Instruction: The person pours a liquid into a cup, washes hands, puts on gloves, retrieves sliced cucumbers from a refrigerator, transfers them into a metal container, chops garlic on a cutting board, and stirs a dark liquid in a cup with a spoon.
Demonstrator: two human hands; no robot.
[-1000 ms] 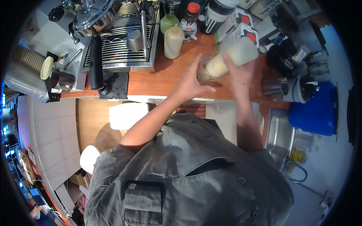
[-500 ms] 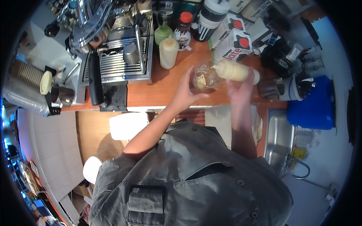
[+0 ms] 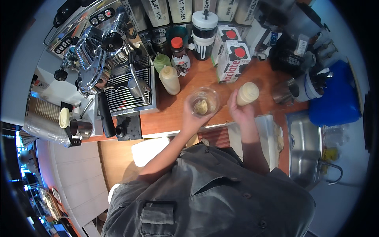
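My left hand is closed round the lower side of a clear plastic cup. At the bottom of that cup lies a dollop of pale, cream-coloured sauce. Just to the right, my right hand grips a pale squeeze bottle, with one round end turned up toward me. Its nozzle cannot be made out. Cup and bottle are apart, both over the near part of the wooden counter.
Behind the cup stand another pale squeeze bottle, a green one, a red-capped bottle and two cartons. An espresso machine is left; a metal pitcher and a sink lie right.
The squeeze bottle has swung from lying sideways, nozzle at the cup, to a round end facing up, away from the cup. The view has shifted, showing more of the counter's back.
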